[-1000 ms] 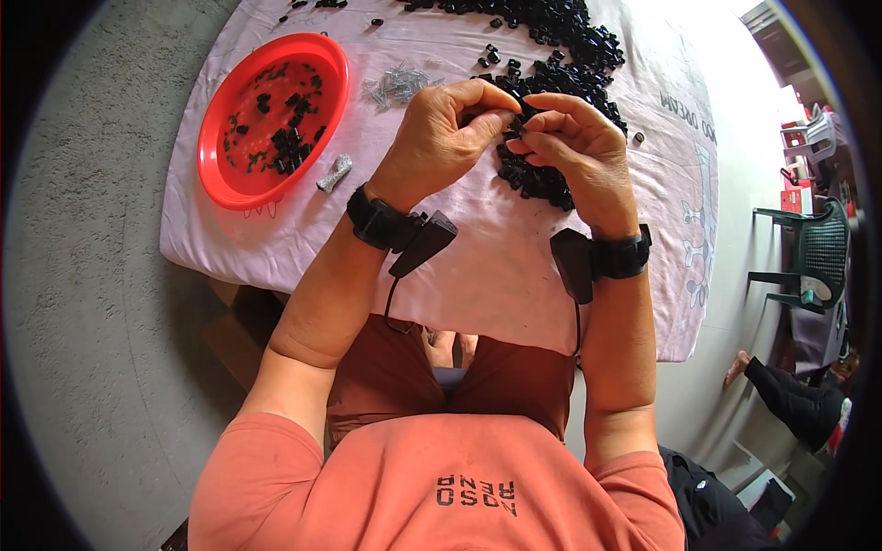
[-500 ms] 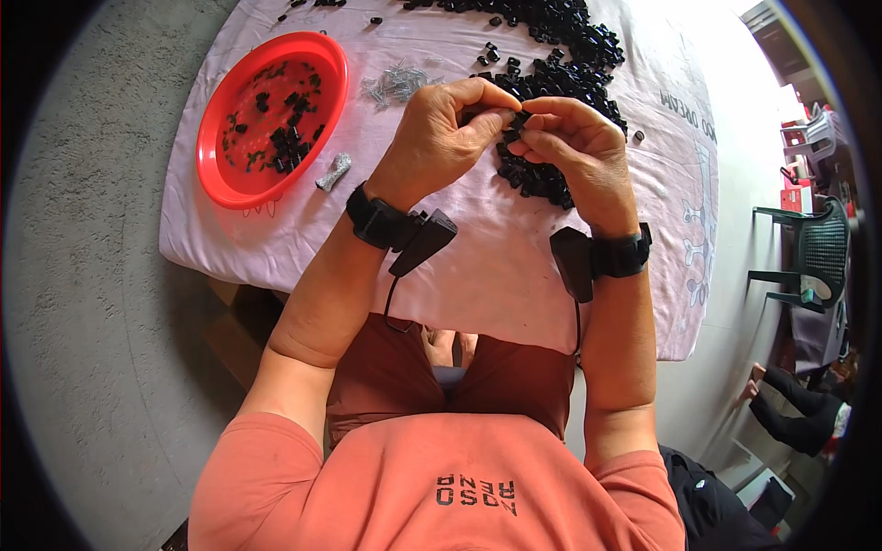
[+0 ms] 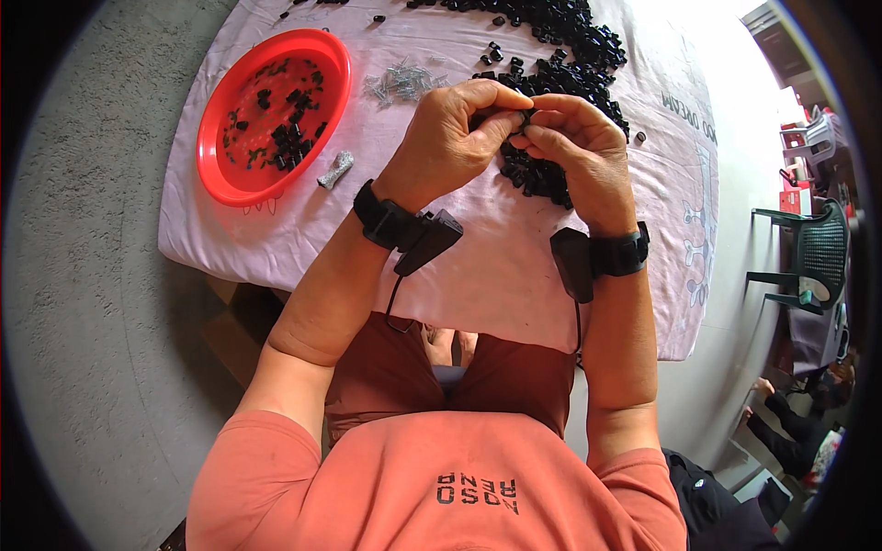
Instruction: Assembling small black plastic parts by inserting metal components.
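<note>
Both hands (image 3: 514, 138) still pinch one small black part (image 3: 514, 118).

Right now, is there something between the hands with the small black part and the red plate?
Nothing visible blocks it. Both hands pinch the black part; toward the red plate lie only low screws on the cloth.

Head camera looks steeply down, close above the table (image 3: 514, 275).

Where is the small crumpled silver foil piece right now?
In the head view, the small crumpled silver foil piece lies on the pale cloth-covered table, on the person's left, just off the round red plastic tray's lower right rim, apart from the left hand.
</note>
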Demonstrator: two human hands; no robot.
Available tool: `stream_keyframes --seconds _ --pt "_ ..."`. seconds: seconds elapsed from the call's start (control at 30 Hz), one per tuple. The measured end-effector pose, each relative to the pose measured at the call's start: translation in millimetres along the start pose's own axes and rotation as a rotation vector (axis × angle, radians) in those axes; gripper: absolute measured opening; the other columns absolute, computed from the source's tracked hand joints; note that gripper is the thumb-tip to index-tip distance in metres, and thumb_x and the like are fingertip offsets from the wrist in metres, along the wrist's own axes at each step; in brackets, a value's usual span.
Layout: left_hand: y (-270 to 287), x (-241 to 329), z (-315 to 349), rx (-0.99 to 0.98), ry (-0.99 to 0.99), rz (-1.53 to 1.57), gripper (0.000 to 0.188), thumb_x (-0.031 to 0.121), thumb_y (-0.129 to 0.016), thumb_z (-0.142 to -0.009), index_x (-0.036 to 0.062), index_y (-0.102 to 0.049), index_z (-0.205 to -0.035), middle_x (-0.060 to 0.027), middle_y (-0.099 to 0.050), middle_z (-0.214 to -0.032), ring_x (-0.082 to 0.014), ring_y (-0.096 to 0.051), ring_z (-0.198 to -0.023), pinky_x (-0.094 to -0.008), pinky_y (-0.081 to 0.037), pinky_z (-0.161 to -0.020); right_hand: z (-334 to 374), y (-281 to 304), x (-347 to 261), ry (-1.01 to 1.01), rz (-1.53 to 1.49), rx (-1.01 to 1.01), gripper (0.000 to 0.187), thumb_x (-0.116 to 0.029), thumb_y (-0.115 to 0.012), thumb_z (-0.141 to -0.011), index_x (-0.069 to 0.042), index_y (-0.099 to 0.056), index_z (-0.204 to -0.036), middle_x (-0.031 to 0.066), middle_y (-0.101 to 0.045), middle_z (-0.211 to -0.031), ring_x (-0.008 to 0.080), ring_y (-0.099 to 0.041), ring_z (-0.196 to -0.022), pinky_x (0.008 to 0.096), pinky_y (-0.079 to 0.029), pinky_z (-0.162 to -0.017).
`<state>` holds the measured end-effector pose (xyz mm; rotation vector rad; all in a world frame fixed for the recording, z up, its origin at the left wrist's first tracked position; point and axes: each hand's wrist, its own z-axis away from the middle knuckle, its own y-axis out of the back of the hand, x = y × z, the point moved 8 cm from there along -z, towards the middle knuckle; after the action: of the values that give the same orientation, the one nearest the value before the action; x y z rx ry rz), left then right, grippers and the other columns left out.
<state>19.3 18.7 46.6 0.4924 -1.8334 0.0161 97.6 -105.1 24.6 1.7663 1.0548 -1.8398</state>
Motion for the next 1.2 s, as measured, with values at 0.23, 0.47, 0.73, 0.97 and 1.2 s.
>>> stream_keyframes --seconds 0.23,0.47,0.73,0.97,1.2 --pt "-6 9 1 -0.108 -0.030 0.001 0.033 0.000 -0.072 -0.086 0.0023 -0.065 -0.117 0.0033 -0.059 -0.081 -0.0029 -0.053 -0.069 -0.0188 -0.046 -0.063 1 3 -4 0.005 0.053 0.024 0.030 -0.001 -0.069 -0.088 0.000 -0.064 -0.118 0.0054 -0.069 -0.093 0.0097 -0.067 -0.083 0.0218 -0.056 -0.074" --pt "-8 13 2 -0.105 -0.044 -0.029 0.034 0.000 -0.075 -0.081 0.0039 -0.065 -0.113 0.0032 -0.054 -0.075 -0.0035 -0.049 -0.066 -0.0206 -0.044 -0.060 2 -2 -5 -0.006 0.043 -0.007 0.032 0.001 -0.069 -0.087 -0.001 -0.064 -0.119 0.0053 -0.070 -0.091 0.0081 -0.065 -0.080 0.0211 -0.055 -0.071" --pt "-5 15 2 -0.049 -0.114 -0.138 0.033 -0.001 -0.075 -0.079 0.0036 -0.066 -0.110 0.0027 -0.054 -0.071 -0.0044 -0.049 -0.064 -0.0217 -0.043 -0.058 3 0 -4 -0.035 0.023 0.016 0.031 0.000 -0.067 -0.088 -0.001 -0.064 -0.119 0.0070 -0.070 -0.093 0.0096 -0.067 -0.082 0.0213 -0.055 -0.071" --pt "-5 19 3 -0.031 -0.198 -0.190 0.030 0.000 -0.078 -0.077 0.0040 -0.068 -0.105 0.0009 -0.055 -0.071 -0.0064 -0.050 -0.063 -0.0224 -0.044 -0.058 3 -2 -4 -0.064 0.080 -0.016 0.031 -0.004 -0.068 -0.088 0.000 -0.064 -0.118 0.0087 -0.072 -0.093 0.0101 -0.067 -0.083 0.0219 -0.055 -0.071" --pt "-6 18 3 -0.041 -0.200 -0.178 0.030 0.000 -0.078 -0.076 0.0032 -0.068 -0.104 -0.0004 -0.056 -0.074 -0.0073 -0.051 -0.065 -0.0229 -0.045 -0.059 3 -2 -2 -0.066 0.081 -0.048 0.031 -0.001 -0.068 -0.087 0.002 -0.064 -0.117 0.0097 -0.072 -0.095 0.0111 -0.067 -0.083 0.0228 -0.056 -0.074"
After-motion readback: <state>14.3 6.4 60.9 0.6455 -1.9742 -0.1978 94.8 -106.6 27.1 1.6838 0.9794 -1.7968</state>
